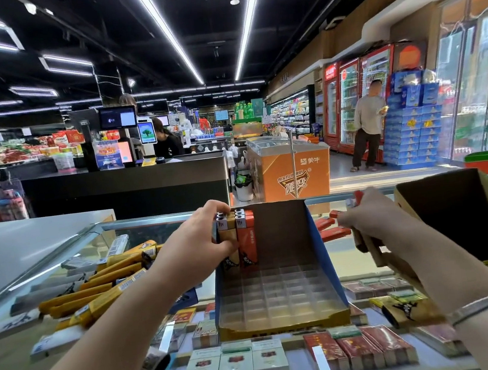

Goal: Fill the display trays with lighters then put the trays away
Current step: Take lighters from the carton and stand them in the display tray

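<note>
Left hand (195,241) fingers pinching tan lighter (228,242) standing in display tray (285,319) back-left corner, beside red lighter (247,240). Right hand (367,215) fingers curled round several lighters (359,197) above glass bench (338,253).

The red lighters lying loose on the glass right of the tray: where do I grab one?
Take a red lighter by its long flat sides at mid-body, coming from above. They lie flat on the glass counter, their long bodies exposed, and the tray wall stands just to their left.
</note>
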A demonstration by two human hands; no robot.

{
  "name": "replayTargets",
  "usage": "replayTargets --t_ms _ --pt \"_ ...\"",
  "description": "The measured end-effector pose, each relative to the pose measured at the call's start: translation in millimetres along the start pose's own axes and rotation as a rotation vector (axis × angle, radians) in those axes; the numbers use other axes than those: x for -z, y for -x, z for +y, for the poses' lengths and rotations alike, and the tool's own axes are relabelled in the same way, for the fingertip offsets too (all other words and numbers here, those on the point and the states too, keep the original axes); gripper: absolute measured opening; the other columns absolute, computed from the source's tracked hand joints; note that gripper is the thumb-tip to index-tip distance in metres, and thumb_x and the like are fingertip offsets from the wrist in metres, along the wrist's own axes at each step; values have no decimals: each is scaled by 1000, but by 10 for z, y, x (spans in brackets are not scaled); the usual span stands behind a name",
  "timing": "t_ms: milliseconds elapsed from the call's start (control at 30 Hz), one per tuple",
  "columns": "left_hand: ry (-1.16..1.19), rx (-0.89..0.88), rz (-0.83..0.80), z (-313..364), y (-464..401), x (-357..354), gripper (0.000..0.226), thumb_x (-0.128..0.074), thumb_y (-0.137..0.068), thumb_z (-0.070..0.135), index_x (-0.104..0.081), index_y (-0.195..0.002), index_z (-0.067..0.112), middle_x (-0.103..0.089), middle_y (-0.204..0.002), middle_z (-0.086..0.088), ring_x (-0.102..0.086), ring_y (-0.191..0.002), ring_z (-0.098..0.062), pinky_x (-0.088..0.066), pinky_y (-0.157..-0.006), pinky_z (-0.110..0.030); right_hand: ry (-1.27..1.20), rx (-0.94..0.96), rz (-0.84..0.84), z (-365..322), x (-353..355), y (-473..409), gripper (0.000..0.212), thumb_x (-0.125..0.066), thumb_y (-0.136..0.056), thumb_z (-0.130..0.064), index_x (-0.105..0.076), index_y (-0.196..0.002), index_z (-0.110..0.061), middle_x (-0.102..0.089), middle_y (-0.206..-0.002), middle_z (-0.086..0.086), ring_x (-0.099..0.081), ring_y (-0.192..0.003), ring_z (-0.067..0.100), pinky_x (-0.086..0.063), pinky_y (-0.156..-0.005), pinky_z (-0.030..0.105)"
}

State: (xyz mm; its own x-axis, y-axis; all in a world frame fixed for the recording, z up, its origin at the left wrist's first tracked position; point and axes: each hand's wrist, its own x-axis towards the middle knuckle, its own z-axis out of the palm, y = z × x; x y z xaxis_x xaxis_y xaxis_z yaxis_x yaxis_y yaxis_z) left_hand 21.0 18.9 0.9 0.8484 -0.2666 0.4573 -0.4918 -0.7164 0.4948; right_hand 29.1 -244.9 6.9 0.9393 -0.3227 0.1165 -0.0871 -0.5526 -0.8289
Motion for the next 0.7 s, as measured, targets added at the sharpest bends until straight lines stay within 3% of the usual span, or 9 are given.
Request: replayTargets --t_ms 133,200,300,433,567,700 --pt "-13 1 30 -2 -1 -9 45 -64 -81 37 -41 -119 31 -50 -117 4 -50 -96 -8 -51 -78 -27 -457 82 -96 -171 79 78 41 -63 -79 -7 -36 -109 -15 -51 -89 15 -56 -66 22 -48 -47 28" --pt "-47 -39 110 4 -12 -15 48 -61 -80 44 -43 -122 31 -39 -130 9 -34 -114 -5 -38 -90 -27 -583 161 -193 -275 73 177 39 -62 -79 -1 -39 -104 -20 -49 -90 15 -55 -66 22 -49 -46 26" --pt "7 -141 230 92 4 22 38 -58 -80 47 -48 -115 38 -36 -124 19 -24 -117 0 -24 -94 -27 -603 294 -408 -371 14 343 42 -65 -75 3 -41 -102 -19 -53 -87 16 -60 -64 22 -51 -47 27" --pt "106 -270 198 262 55 42 27 -48 -78 57 -51 -103 46 -48 -102 32 -40 -107 6 -34 -87 -21 -485 458 -597 -424 -127 486 46 -70 -73 3 -41 -103 -16 -54 -83 15 -64 -64 19 -52 -56 27" --pt "159 -306 62 382 118 -4 41 -45 -76 60 -52 -111 39 -63 -86 17 -60 -83 4 -53 -72 -21 -416 559 -606 -427 -257 544 41 -69 -75 3 -44 -103 -15 -60 -80 11 -66 -68 18 -55 -61 28" --pt "261 -287 71 354 100 10 26 -57 -75 49 -58 -98 37 -66 -77 13 -64 -74 0 -53 -63 -17 -418 612 -581 -435 -286 565 38 -72 -71 -12 -49 -100 -11 -67 -80 9 -70 -76 21 -55 -66 27"
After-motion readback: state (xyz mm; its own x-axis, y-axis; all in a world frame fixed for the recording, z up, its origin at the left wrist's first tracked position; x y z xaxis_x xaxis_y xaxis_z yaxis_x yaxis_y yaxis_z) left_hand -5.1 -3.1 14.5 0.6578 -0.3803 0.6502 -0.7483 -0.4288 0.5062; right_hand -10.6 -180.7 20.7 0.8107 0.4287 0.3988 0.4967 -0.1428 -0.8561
